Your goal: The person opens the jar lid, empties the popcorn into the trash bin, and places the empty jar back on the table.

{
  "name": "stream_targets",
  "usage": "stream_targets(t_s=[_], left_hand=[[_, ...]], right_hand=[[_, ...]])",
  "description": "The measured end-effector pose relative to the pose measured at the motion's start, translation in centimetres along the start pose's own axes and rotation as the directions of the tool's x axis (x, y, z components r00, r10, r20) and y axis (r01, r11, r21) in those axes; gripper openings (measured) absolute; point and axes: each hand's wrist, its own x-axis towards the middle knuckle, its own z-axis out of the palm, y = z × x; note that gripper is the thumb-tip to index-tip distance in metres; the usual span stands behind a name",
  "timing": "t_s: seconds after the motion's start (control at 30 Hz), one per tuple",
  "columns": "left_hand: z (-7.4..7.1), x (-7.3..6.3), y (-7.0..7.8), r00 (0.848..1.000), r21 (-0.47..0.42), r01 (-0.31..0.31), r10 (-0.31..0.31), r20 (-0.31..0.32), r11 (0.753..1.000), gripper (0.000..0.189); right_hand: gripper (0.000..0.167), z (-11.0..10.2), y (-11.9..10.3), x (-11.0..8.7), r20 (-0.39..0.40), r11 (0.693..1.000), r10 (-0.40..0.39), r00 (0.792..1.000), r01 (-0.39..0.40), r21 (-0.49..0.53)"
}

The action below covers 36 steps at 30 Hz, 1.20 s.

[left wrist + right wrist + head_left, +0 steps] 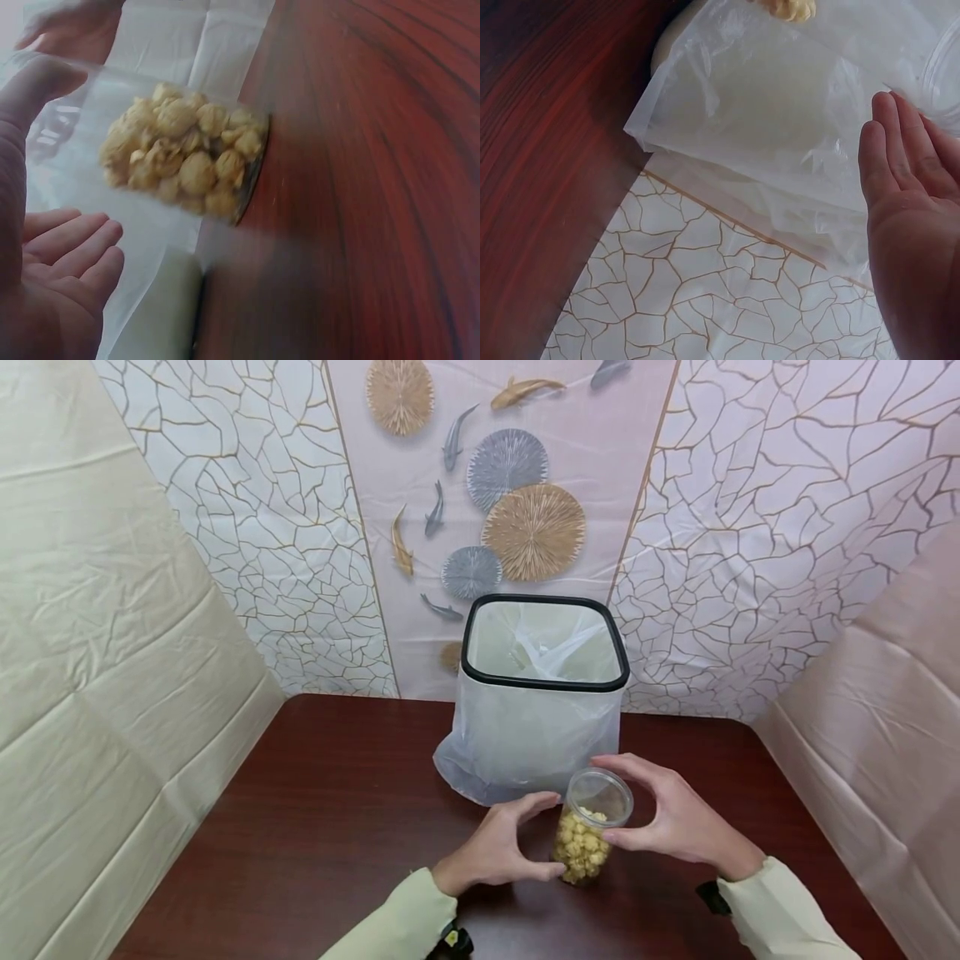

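A clear plastic jar (pixel 583 843) with golden popcorn in its lower part stands upright on the dark wooden table, its round rim facing up. In the left wrist view the popcorn (pixel 184 150) shows through the wall, slightly blurred. My right hand (pixel 678 814) holds the jar near its rim, thumb at the front and fingertips at the far side. On the other side my left hand (pixel 498 843) makes a wide C, its thumb tip overlapping the lower jar and its fingertips close to the rim. The right wrist view shows long, straight right fingers (pixel 907 150) beside the rim.
Just behind the jar stands a white bin (pixel 536 718) with a black rim, lined with a translucent plastic bag (pixel 468 768) hanging over its outside. A patterned cloth (pixel 247 552) covers the back, and beige panels (pixel 885 693) flank the table (pixel 337 793).
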Motion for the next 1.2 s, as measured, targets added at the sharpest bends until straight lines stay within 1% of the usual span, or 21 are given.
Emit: stream_targets(t_s=[0.1,0.2,0.33,0.47,0.53,0.63,0.7,0.83,0.97,1.07,1.1,1.2], left_hand=[[1.3,1.0,0.0,0.999,-0.030,-0.036,0.036,-0.007,0.999,0.087],[2.4,1.7,-0.2,0.999,-0.071,-0.051,0.050,-0.017,0.996,0.090],[3.4,2.2,-0.3,0.998,-0.073,-0.033,0.029,-0.053,0.997,0.087],[4.1,2.6,-0.2,0.996,-0.060,-0.001,-0.005,-0.089,0.998,0.078],[4.4,2.8,-0.2,0.994,-0.050,0.000,-0.006,-0.105,0.999,0.073],[4.6,3.0,-0.2,0.991,-0.035,-0.015,0.010,-0.134,0.999,0.068],[4.7,3.1,-0.2,0.988,-0.022,-0.030,0.026,-0.152,0.999,0.066],[4.5,3.1,0.1,0.986,-0.052,-0.029,0.020,-0.163,0.998,0.062],[3.8,2.8,0.6,0.987,-0.094,-0.028,0.013,-0.159,0.995,0.064],[3.2,2.5,1.0,0.987,-0.113,-0.030,0.011,-0.161,0.993,0.067],[3.0,2.5,1.1,0.986,-0.107,-0.037,0.019,-0.163,0.994,0.068],[2.2,2.1,1.3,0.980,-0.049,-0.077,0.067,-0.187,0.996,0.071]], right_hand=[[0.085,0.2,0.0,0.1,-0.005,1.000,-0.012,1.000,0.012,0.006],[0.085,0.4,0.0,0.1,-0.010,1.000,-0.010,1.000,0.010,0.024],[0.084,0.7,-0.1,0.2,-0.017,1.000,-0.010,1.000,0.010,0.023],[0.078,0.9,-0.3,0.4,-0.025,1.000,-0.001,1.000,0.001,0.006],[0.076,0.9,-0.3,0.5,-0.031,1.000,0.000,1.000,0.000,0.004],[0.074,1.0,-0.3,0.6,-0.044,1.000,-0.018,0.999,0.018,0.001],[0.074,1.0,-0.3,0.7,-0.054,0.999,-0.037,0.998,0.037,0.002],[0.074,0.9,-0.4,0.8,-0.063,0.997,-0.073,0.995,0.074,0.011],[0.076,0.6,-0.7,1.0,-0.044,0.996,-0.087,0.995,0.088,0.027],[0.078,0.4,-1.0,1.1,-0.021,0.996,-0.076,0.997,0.077,0.037],[0.078,0.3,-1.2,1.1,-0.016,0.997,-0.072,0.997,0.072,0.038],[0.080,0.3,-1.6,1.4,-0.004,0.997,-0.071,0.997,0.071,0.037]])
